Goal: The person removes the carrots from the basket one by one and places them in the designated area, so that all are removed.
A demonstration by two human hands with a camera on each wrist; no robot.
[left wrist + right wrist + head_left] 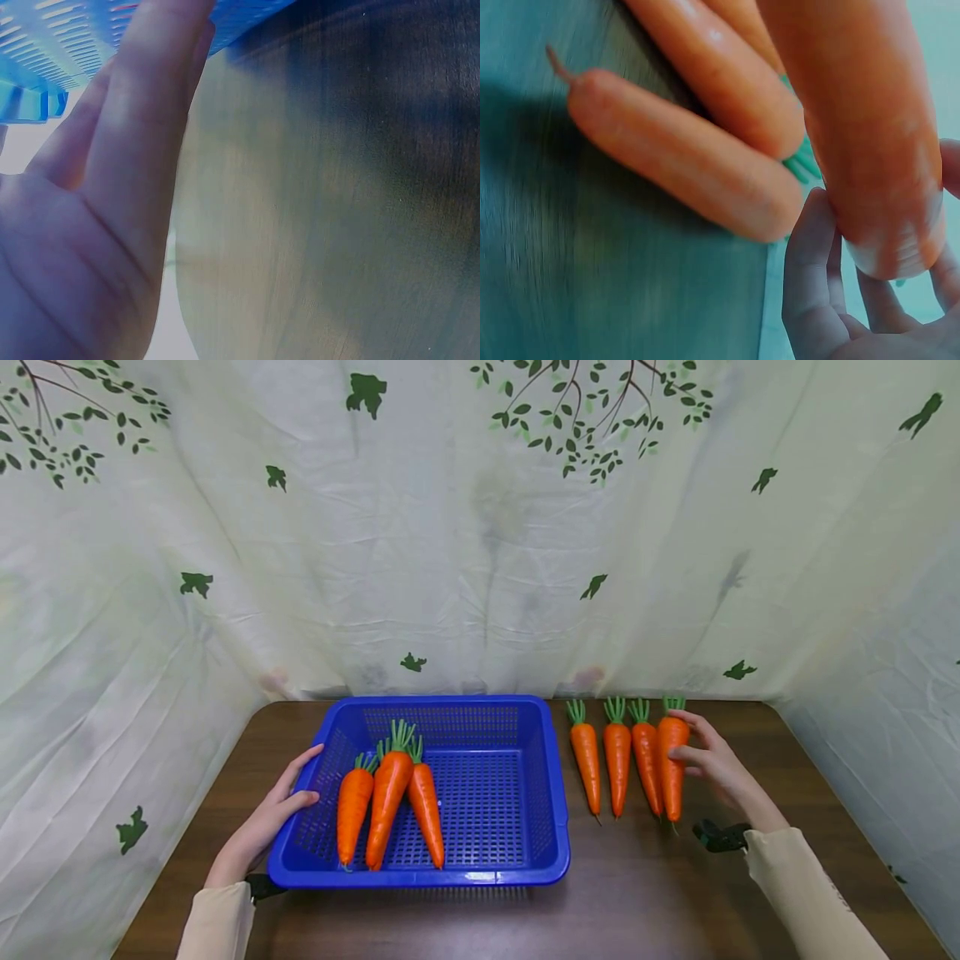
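My left hand point(262, 827) holds the left rim of a blue plastic basket point(555, 793), its thumb and a fingertip showing over the edge. In the left wrist view, its fingers point(142, 112) reach up against the slotted basket wall point(71, 41). Inside the basket, on the left, lie three carrots point(388, 810) with green tops. My right hand point(716, 768) grips the rightmost carrot point(672, 768) near its leafy end. That carrot point(862, 127) stands out close to the camera in the right wrist view, held between thumb and fingers.
Three more carrots lie in a row right of the basket: a left one point(586, 764), a middle one point(617, 760) and a right one point(645, 760), which the held carrot overlaps. Everything stands on a brown wooden table point(622, 902). A pale leaf-print curtain point(465, 568) hangs behind.
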